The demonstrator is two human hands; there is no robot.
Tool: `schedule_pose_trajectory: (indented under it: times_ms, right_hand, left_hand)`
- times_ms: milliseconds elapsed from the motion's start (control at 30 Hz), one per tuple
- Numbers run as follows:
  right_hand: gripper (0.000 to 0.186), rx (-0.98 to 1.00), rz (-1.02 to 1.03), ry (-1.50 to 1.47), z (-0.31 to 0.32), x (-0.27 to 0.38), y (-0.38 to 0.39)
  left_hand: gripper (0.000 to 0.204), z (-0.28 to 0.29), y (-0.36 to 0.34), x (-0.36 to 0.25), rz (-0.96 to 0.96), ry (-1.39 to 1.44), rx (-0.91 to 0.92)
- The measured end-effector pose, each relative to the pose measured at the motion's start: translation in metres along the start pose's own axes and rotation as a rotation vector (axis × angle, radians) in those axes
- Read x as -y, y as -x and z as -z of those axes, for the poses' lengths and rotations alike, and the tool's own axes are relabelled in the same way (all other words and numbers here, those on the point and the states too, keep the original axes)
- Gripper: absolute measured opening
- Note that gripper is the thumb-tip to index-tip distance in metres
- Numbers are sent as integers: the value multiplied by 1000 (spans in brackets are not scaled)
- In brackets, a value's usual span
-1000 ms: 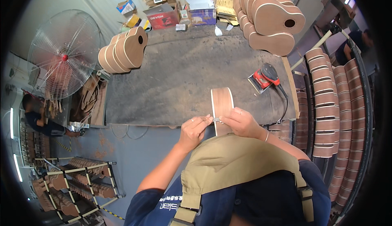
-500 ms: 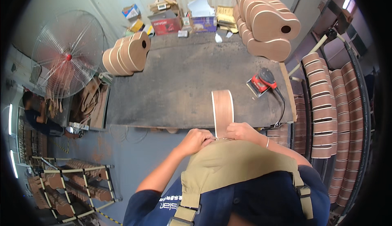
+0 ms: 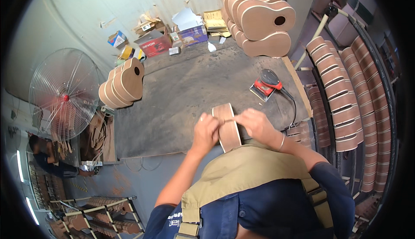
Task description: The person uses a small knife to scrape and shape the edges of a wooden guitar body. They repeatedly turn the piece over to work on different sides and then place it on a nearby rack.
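Guitar body (image 3: 228, 126): small, unfinished bare wood, brown side band with paler edges. Standing on edge, so only the curved side faces up; front and back faces not visible from here. Long axis runs roughly away from the person. Sits on the workbench (image 3: 181, 96) at its near edge, right of centre, near end hanging over the edge against the apron. Left hand (image 3: 205, 131) grips its left side, right hand (image 3: 255, 124) its right side, fingertips of both meeting across the top of the band about mid-length. Body upright, not leaning noticeably.
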State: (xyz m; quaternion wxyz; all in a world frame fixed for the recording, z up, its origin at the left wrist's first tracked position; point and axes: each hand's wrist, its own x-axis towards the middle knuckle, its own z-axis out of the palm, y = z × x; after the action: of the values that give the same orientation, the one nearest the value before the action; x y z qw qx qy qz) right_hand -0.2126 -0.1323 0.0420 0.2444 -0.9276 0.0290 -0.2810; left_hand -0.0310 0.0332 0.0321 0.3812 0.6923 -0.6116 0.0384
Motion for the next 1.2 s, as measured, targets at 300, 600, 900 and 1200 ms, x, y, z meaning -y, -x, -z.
schedule_pose_trajectory:
  times_ms: [300, 600, 900, 1200]
  right_hand:
    - [36, -128, -51, -63, -5, -20, -19]
    - [42, 2, 133, -24, -7, 1, 26]
    - [37, 344, -8, -188, -6, 8, 71]
    - [21, 272, -428, -451, 7, 22, 86]
  left_hand:
    - [22, -6, -23, 3, 38, 33, -84]
    - [33, -1, 31, -5, -232, -1, 23]
    - [14, -3, 65, -16, -302, 37, 307]
    - [61, 56, -5, -61, -169, -247, 774]
